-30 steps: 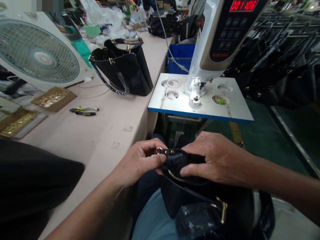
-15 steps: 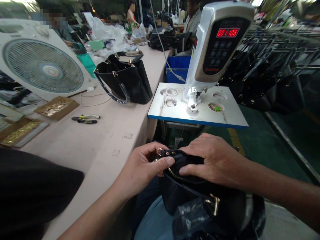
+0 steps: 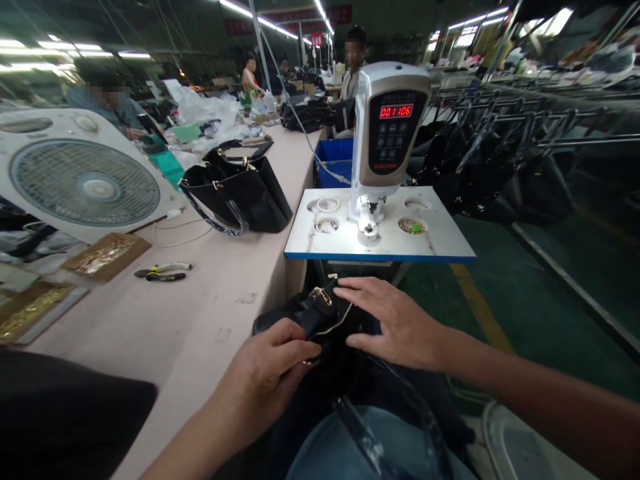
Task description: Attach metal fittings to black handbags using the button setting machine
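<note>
Both hands have shifted on the black bag (image 3: 305,317) at lower centre: its tab with the gold ring, earlier pinched up, now lies flatter. Left hand (image 3: 267,373) grips the bag's edge; right hand (image 3: 395,320) rests open, fingers spread on top. Press (image 3: 385,143) and its white plate (image 3: 440,237) stand just above.

Both hands, left (image 3: 273,370) and right (image 3: 400,323), on black bag (image 3: 305,317) below riveting machine (image 3: 383,143).
</note>
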Available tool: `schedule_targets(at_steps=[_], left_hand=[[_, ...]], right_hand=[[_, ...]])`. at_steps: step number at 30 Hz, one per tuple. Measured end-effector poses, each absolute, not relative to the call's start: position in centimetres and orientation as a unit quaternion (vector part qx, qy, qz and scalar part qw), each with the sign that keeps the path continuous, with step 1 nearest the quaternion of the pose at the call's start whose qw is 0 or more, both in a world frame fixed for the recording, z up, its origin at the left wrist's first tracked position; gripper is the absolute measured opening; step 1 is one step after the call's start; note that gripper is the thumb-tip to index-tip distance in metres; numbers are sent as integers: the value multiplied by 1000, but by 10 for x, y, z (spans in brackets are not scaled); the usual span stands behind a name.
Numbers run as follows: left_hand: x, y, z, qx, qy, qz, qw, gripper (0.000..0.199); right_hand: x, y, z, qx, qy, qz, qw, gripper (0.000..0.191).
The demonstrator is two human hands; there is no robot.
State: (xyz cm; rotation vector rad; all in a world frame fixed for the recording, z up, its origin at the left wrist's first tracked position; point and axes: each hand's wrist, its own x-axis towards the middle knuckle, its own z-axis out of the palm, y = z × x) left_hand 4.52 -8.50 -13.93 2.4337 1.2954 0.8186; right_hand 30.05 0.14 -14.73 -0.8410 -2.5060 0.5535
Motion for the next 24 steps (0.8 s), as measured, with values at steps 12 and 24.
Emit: schedule_targets(at_steps=[12,24], left_hand=[[36,-126,-140,674,623,293,267,37],[70,-118,-163,600,675,312,295,22]], right_hand=[[248,12,-170,-145,-951,226,151,55],[269,-12,-165,-180,-944,238,142,9]])
